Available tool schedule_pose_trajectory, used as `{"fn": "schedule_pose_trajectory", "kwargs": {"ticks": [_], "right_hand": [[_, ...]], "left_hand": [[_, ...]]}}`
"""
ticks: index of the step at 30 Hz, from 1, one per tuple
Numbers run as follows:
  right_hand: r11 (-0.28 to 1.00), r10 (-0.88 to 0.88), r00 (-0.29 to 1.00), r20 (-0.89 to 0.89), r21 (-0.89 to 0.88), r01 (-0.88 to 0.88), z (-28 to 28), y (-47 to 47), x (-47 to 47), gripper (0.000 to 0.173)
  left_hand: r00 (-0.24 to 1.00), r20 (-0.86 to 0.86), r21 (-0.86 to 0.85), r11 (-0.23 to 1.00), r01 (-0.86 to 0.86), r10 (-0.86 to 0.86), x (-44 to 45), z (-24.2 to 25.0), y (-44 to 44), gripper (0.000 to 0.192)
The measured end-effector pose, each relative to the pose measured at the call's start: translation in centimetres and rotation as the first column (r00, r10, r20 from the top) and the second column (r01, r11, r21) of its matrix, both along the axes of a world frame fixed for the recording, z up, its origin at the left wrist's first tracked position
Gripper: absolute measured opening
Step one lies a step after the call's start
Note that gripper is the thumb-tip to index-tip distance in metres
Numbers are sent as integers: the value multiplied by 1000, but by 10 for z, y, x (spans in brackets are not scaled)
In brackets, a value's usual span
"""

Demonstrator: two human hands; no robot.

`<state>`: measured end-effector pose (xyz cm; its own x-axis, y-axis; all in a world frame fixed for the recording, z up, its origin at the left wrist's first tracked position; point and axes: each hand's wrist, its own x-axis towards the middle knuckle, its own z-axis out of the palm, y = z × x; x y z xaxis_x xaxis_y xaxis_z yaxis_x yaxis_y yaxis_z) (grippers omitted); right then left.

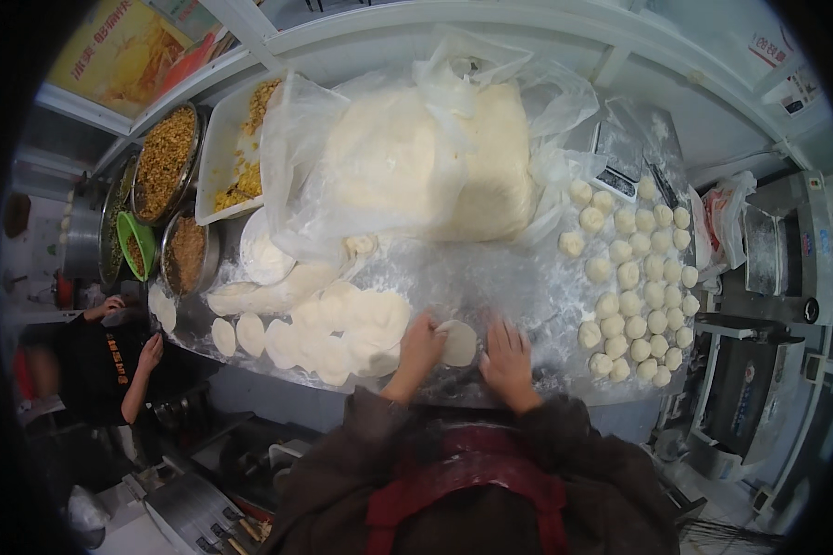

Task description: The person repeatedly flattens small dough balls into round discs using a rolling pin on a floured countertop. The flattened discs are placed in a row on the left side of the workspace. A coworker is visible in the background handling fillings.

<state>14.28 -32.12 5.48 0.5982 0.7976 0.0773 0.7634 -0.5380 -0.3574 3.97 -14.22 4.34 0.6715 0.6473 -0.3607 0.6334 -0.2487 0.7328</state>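
A flat dough round lies on the floured metal worktable between my hands. My left hand pinches its left edge with thumb and fingertips. Just to the right of the round, my right hand is palm down with the fingers stretched forward and slightly blurred. Whether anything lies beneath that palm is hidden. Overlapping rolled dough rounds spread over the table to the left of my left hand. Many small dough balls sit in loose rows at the right.
A large dough block under clear plastic occupies the back. Bowls of filling, a green bowl and a white tub crowd the left. A digital scale stands back right. Another person works at the left end.
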Motion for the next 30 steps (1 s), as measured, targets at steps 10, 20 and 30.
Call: {"fn": "schedule_pose_trajectory", "kwargs": {"ticks": [10,20,30], "right_hand": [[996,-41,999,25,80,39,-37,69,23,67],[999,-48,998,-39,15,49,-27,54,12,67],[1000,-11,996,-90,-7,10,10,9,-14,72]], "left_hand": [[958,26,413,876,250,-286,4,1,-1,21],[966,-172,52,977,206,-195,-8,3,9,19],[995,-63,-124,989,-79,72,-26,-19,4,19]]}}
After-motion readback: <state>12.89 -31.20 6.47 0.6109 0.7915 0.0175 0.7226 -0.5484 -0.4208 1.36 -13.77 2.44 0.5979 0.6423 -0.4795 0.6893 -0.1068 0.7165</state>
